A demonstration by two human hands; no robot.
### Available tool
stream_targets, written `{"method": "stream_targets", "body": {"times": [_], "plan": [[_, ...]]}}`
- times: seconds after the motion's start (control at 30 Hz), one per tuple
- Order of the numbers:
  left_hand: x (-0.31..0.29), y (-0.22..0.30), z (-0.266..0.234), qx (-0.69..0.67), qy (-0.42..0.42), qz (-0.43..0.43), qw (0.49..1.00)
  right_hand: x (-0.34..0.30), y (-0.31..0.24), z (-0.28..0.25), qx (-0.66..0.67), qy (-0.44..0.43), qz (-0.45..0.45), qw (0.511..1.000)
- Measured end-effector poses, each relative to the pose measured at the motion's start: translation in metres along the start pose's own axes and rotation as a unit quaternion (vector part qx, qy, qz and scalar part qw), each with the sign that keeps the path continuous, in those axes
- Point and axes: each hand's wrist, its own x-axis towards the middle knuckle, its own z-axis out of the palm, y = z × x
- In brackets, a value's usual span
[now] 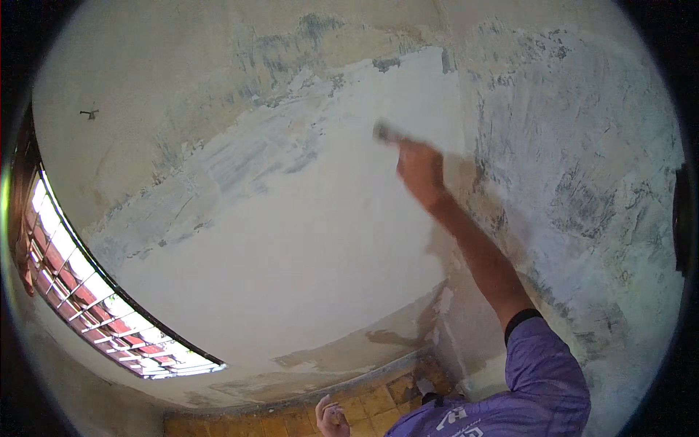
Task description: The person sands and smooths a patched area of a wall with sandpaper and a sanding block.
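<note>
My right hand (420, 173) is raised to the wall and closed round a short hand tool with a grey end (384, 132). Motion blurs the tool, so its exact kind is unclear. Its end is at the upper part of a smooth white coated patch (313, 233), close to the wall corner; whether it touches the surface I cannot tell. Low in the picture is my left hand (333, 419), its fingers loosely bent and apart, with pale smears on them and nothing visible in it. A purple short sleeve with a black cuff covers my upper right arm.
Rough grey-white patches mark the adjoining wall (582, 189) on the right. On the left is a barred window (109, 313), bright outside. A small fitting (89, 114) sticks out of the wall at upper left. Yellow-brown floor tiles (364, 404) show below.
</note>
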Motion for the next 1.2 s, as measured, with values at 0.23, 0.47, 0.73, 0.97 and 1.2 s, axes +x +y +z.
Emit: {"method": "stream_targets", "body": {"times": [0.23, 0.47, 0.73, 0.97, 1.2], "plan": [[0.01, 0.029, -0.005, -0.036, 0.069, 0.038, 0.996, 0.117, 0.016, -0.026, -0.018, 0.251, 0.054, 0.966], [-0.002, 0.03, -0.006, -0.071, 0.113, -0.036, 0.99, 0.017, -0.036, -0.015, 0.155, 0.005, -0.161, 0.975], [0.004, 0.033, -0.003, -0.154, 0.106, -0.067, 0.98, 0.123, 0.086, -0.042, 0.13, 0.239, 0.095, 0.958], [0.019, 0.051, -0.008, -0.167, 0.195, -0.115, 0.96, 0.098, 0.018, 0.002, 0.169, 0.192, -0.02, 0.967], [0.024, 0.042, 0.002, -0.164, 0.178, -0.096, 0.965, 0.117, 0.066, -0.052, 0.202, 0.278, 0.013, 0.939]]}}
